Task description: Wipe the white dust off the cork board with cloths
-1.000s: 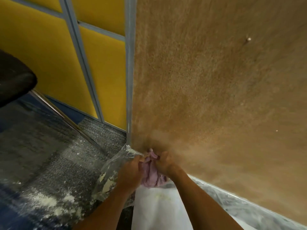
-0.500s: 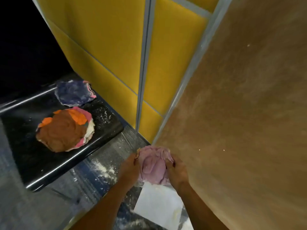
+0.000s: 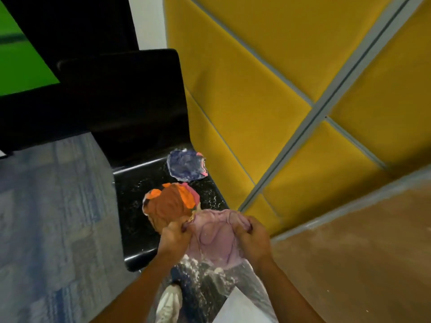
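A pale purple cloth [image 3: 214,236] is spread between both hands, dusted white along its lower edge. My left hand [image 3: 173,236] pinches its left edge and my right hand [image 3: 253,238] grips its right edge. The cork board [image 3: 363,252] fills the lower right, with faint white dust on its surface and along its grey top frame. A brown cloth on a pile of orange and pink cloths [image 3: 169,205] lies on a black chair seat [image 3: 135,229], just beyond my left hand. A dark blue cloth [image 3: 186,165] lies farther back on the seat.
Yellow padded wall panels [image 3: 268,78] with grey strips stand behind. The black chair backrest [image 3: 121,101] rises at centre left. White powder is scattered on clear plastic sheeting [image 3: 205,273] on the floor below my hands, beside a white sheet [image 3: 240,308]. Blue-grey carpet [image 3: 51,217] lies to the left.
The view swung left, from the cork board's lower corner to the chair. Both hands lifted the purple cloth from the board, carried it toward the cloth pile and spread it out.
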Tool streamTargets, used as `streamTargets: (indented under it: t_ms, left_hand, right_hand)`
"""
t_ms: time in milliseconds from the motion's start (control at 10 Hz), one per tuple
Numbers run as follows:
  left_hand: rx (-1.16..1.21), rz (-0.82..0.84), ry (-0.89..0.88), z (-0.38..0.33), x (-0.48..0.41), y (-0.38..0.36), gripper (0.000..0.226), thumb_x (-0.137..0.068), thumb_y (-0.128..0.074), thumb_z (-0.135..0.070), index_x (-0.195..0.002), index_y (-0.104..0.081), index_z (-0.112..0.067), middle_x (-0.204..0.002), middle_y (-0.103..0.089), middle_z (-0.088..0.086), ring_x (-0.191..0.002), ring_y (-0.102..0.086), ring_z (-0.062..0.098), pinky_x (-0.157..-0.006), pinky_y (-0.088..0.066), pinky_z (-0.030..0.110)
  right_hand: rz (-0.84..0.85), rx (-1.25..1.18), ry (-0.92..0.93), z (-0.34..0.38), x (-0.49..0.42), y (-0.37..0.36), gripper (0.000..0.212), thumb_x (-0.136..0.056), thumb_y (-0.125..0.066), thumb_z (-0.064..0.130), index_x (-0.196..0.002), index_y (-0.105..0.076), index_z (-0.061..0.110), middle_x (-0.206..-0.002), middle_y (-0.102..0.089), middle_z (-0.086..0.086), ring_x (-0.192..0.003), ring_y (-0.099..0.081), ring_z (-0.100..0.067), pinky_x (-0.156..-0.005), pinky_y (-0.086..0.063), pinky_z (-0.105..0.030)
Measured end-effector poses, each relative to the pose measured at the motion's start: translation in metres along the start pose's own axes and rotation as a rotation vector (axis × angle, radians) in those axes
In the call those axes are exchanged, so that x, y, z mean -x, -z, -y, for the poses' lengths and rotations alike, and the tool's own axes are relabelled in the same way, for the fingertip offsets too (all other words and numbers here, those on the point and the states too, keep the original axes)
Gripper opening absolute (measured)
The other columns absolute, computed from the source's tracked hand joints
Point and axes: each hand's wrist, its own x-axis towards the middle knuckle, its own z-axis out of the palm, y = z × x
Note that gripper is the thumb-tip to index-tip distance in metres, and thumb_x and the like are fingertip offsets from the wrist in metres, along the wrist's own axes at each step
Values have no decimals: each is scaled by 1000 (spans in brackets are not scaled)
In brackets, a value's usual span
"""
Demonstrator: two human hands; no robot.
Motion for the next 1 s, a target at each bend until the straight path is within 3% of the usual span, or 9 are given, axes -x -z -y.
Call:
streamTargets:
  t_ms: [100, 200, 300, 400, 600, 700, 800, 900, 1000]
  left_hand:
    - [-54, -69, -25, -2, -59, 31, 22, -96, -66, -13, -116, -73, -12, -98, -74, 13, -89, -69, 35, -82, -56, 39]
    - [-77, -65, 21, -9, -119, 59, 28, -99, -59, -20, -124, -69, -27, -106, -73, 8, -93, -69, 27, -84, -58, 39]
    - [-29, -53, 43, -18, -179, 74, 28, -101, -55, -19, -126, -66, -24, -111, -71, 7, -98, -68, 27, -87, -57, 39]
    - [4, -1, 42, -23, -225, 75, 40, -99, -54, -11, -138, -58, -16, -121, -67, 12, -109, -65, 31, -95, -56, 44]
    - [-26, -79, -29, -5, -280, 56, 48, -99, -51, -3, -141, -49, -26, -115, -65, 8, -102, -66, 26, -84, -58, 36]
    - [-184, -86, -135, 10, -292, 43, 56, -95, -54, 2, -145, -48, -23, -138, -53, 9, -125, -55, 29, -103, -51, 37]
    - [-436, -60, -180, 16, -296, 32, 60, -97, -58, -5, -150, -47, -28, -157, -39, 5, -142, -40, 30, -117, -39, 46]
    - [-608, -77, -193, 17, -294, 23, 60, -99, -58, -17, -154, -40, -32, -165, -28, 0, -152, -25, 25, -125, -22, 48]
    - [-567, -166, -214, 2, -291, 22, 52, -101, -56, -22, -151, -44, -25, -163, -34, 4, -150, -30, 26, -124, -24, 48]
  right_hand:
    - [79, -6, -23, 28, -48, -37, 25, -86, -69, -3, -95, -66, 20, -86, -68, -6, -79, -61, -25, -65, -51, -37]
    - [113, 41, 69, 55, -101, -74, 41, -91, -66, -2, -128, -57, 14, -104, -64, -6, -98, -61, -26, -82, -54, -42]
    - [110, 245, 249, 73, -158, -107, 55, -95, -56, -3, -146, -47, 16, -131, -57, -6, -121, -54, -21, -102, -46, -35]
    - [123, 547, 349, 79, -210, -136, 32, -99, -49, -1, -125, -66, 5, -129, -59, -16, -127, -49, -28, -103, -35, -27]
    - [180, 658, 311, 64, -268, -170, 18, -98, -47, -2, -93, -63, 2, -140, -51, -18, -135, -45, -31, -99, -39, -30]
    - [324, 719, 294, 44, -279, -181, 40, -95, -53, -1, -135, -55, 0, -160, -30, -9, -151, -26, -29, -115, -29, -29]
    - [354, 747, 289, 37, -279, -181, 67, -96, -55, 4, -158, -29, 9, -168, -13, -7, -155, -15, -28, -123, -20, -34]
    - [370, 760, 243, 36, -276, -173, 65, -99, -54, 8, -159, -28, 13, -169, -11, -6, -154, -20, -27, -120, -26, -33]
    - [326, 751, 227, 49, -276, -164, 58, -100, -56, 14, -155, -38, 15, -167, -21, -5, -144, -39, -27, -109, -41, -36]
